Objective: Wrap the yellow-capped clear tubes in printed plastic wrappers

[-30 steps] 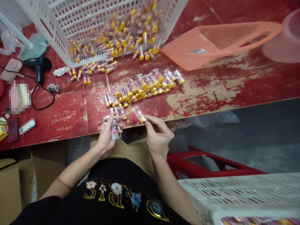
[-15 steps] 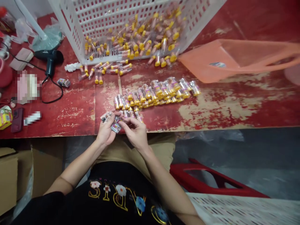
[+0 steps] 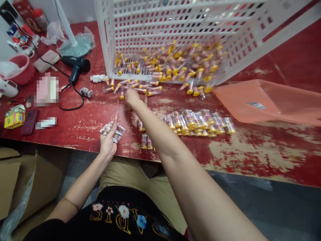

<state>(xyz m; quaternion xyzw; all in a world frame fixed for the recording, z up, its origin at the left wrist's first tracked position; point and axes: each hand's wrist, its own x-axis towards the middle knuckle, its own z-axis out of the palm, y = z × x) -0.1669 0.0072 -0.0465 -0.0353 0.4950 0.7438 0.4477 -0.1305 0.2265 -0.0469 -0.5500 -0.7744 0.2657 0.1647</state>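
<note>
Near the table's front edge, my left hand (image 3: pixel 108 142) is closed on small printed wrappers (image 3: pixel 117 134), its thumb lying over them. My right hand (image 3: pixel 132 97) reaches across to the loose clear tubes with yellow caps (image 3: pixel 132 83) in front of the crate; its fingertips are blurred beside one tube, and what they hold, if anything, cannot be made out. Right of my hands, rows of wrapped tubes (image 3: pixel 195 120) stand packed together, partly hidden behind my right forearm.
A large white crate (image 3: pixel 175 20) holding many yellow-capped tubes is at the back. An orange plastic piece (image 3: pixel 276 103) lies at right. At left are a hair dryer (image 3: pixel 75 65) with cord, a small wrapped pack (image 3: pixel 87 92), a phone (image 3: pixel 29 122) and a pink basin (image 3: pixel 23 72).
My right hand has left my left hand and the wrappers and moved forward to the loose tubes. The left still holds the wrappers. The view has shifted, so the table things appear lower and further right.
</note>
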